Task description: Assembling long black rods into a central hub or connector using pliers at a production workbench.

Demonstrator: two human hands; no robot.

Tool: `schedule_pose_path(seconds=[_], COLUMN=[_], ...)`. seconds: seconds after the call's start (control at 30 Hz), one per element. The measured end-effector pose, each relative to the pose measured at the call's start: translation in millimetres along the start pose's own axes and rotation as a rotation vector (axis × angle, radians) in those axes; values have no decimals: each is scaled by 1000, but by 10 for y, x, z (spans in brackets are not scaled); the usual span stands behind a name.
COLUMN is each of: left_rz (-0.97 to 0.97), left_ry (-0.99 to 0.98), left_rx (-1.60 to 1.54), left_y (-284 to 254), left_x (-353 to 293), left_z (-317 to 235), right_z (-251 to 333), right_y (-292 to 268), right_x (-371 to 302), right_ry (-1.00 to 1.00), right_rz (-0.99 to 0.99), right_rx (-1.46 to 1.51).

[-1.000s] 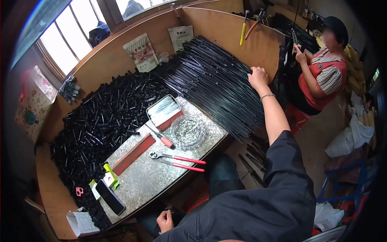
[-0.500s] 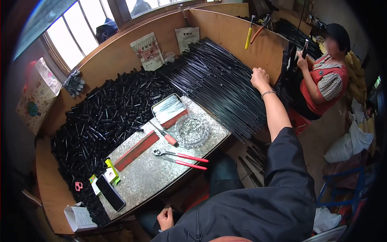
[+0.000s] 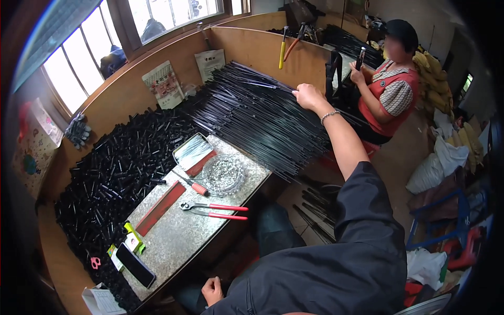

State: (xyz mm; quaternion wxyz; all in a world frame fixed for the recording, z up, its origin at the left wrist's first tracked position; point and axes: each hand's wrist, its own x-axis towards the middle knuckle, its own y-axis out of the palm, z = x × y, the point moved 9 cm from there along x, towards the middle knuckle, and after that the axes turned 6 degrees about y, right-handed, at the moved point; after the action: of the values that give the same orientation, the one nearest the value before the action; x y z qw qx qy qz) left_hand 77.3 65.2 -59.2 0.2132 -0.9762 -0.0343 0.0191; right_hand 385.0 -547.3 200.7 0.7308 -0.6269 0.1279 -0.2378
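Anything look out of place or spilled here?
Pink-handled scissors lie among the short black tubes at lower left, mildly odd since the red-handled pincers sit on the speckled grey worktop. No clear spill or damage shows.

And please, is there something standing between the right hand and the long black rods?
Nothing visible does. The right hand is already at the ends of the black rods, apparently pinching there. The yellow-handled tool hangs on the wooden panel beyond, not between them.
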Motion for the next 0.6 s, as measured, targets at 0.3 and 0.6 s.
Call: schedule_pose_path(seconds=[0.3, 0.6], left_rz=[40, 219], left_ry=[23, 420], left_rx=[-31, -5], left_y=[36, -47], left_x=[1, 305], left_z=[-114, -1427], right_z=[106, 925], right_y=[-940, -760], right_x=[-474, -1250], right_ry=[-118, -218], right_rz=[-64, 497], right_rx=[72, 1040])
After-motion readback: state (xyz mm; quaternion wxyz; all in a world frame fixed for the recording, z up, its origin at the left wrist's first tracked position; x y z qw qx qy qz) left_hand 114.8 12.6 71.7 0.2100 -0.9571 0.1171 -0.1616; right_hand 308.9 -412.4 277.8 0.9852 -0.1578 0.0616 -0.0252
